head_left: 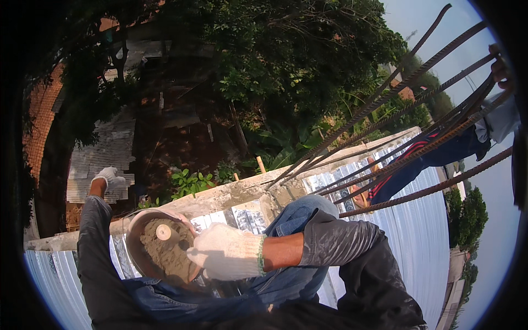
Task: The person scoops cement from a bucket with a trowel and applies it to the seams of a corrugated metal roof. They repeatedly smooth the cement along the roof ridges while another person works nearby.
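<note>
My right hand (228,252), in a white knit glove, is closed over the right rim of a round bucket (135,242). Its fingertips reach just inside. Grey-brown mortar (176,254) fills much of the bucket, and a round-ended wooden handle (164,232) sticks up out of it. The part of that handle down in the mortar is hidden. Out to the left, beyond the wall's edge, my gloved left hand (110,179) hangs with loosely bent fingers apart; nothing shows in it. The bucket stands close against my jeans-clad legs (291,220).
A rough concrete wall top (236,192) crosses ahead, with a steep drop to the yard beyond. Long rusty rebar rods (385,99) fan up to the right. Another person's leg (429,157) and hand (499,71) are near them. Shiny corrugated roofing (407,242) lies at right.
</note>
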A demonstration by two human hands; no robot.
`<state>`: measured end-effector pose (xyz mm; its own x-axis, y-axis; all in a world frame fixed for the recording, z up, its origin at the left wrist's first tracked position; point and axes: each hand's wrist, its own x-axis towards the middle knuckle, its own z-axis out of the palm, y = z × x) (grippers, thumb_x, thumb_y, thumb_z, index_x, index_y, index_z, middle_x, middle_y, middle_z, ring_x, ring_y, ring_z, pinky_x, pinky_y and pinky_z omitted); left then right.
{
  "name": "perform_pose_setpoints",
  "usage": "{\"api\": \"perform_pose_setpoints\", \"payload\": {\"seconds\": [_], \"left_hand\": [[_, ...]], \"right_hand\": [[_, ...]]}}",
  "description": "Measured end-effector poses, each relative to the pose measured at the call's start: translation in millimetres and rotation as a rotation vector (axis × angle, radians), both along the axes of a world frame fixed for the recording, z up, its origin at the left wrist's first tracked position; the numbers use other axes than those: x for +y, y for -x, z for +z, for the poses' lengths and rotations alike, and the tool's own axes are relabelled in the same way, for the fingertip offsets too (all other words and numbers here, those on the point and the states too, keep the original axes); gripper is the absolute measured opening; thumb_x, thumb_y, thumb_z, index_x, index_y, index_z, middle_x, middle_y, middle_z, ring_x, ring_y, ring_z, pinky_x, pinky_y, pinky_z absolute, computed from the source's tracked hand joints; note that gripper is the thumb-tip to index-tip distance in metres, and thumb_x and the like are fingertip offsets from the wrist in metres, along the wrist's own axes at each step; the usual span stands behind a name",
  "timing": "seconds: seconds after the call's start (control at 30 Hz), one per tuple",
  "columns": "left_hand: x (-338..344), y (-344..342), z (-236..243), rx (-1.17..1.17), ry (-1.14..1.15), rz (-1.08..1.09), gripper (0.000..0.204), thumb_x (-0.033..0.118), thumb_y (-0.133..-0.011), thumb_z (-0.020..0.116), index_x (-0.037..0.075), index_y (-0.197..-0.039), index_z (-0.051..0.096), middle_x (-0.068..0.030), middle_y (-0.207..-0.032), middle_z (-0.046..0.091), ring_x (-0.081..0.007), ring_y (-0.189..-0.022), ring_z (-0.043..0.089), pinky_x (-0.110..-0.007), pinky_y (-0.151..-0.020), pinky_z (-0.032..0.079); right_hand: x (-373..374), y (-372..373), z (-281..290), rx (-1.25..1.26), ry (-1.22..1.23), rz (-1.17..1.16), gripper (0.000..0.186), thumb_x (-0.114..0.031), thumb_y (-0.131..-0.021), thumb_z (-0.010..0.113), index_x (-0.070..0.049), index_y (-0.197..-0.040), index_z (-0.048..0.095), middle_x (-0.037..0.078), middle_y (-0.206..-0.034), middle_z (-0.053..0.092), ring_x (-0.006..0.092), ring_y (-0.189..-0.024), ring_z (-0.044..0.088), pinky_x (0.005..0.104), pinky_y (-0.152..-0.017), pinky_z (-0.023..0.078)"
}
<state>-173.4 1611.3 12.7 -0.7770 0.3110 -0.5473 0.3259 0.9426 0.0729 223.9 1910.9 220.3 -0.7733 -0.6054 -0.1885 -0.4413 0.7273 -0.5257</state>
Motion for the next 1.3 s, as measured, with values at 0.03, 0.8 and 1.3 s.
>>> {"api": "perform_pose_setpoints", "payload": {"seconds": [0.03, 0.8, 1.3], "left_hand": [[-0.6, -1.7, 4.1, 0.012, -0.011, -0.002, 0.078, 0.049, -0.092, 0.079, -0.001, -0.15, 0.063, -0.025, -0.154, 0.063, -0.0409, -0.145, 0.058, -0.046, -0.119, 0.049], [9.6, -15.4, 26.8, -0.028, 0.007, -0.024, 0.083, 0.056, -0.09, 0.078, -0.001, -0.149, 0.064, -0.0252, -0.151, 0.065, -0.0406, -0.142, 0.061, -0.047, -0.119, 0.049], [10.4, -19.5, 35.5, -0.005, 0.018, -0.056, 0.074, 0.056, -0.088, 0.078, 0.01, -0.146, 0.07, -0.0148, -0.148, 0.07, -0.0355, -0.137, 0.066, -0.05, -0.109, 0.056]], "right_hand": [[-1.5, -5.5, 0.9, -0.038, 0.044, -0.029, 0.033, -0.025, -0.103, 0.057, -0.002, -0.085, 0.072, 0.024, -0.081, 0.069, 0.0442, -0.077, 0.072, 0.0511, -0.07, 0.06], [-16.2, -60.2, -48.1, 0.099, -0.095, 0.143, 0.014, -0.02, -0.076, 0.082, -0.009, -0.078, 0.075, 0.01, -0.074, 0.072, 0.0303, -0.068, 0.072, 0.0424, -0.06, 0.055], [-34.0, -17.6, 41.0, -0.064, -0.34, 0.317, 0.023, -0.022, -0.086, 0.076, -0.007, -0.102, 0.073, 0.012, -0.093, 0.075, 0.0314, -0.091, 0.076, 0.047, -0.077, 0.056]]}}
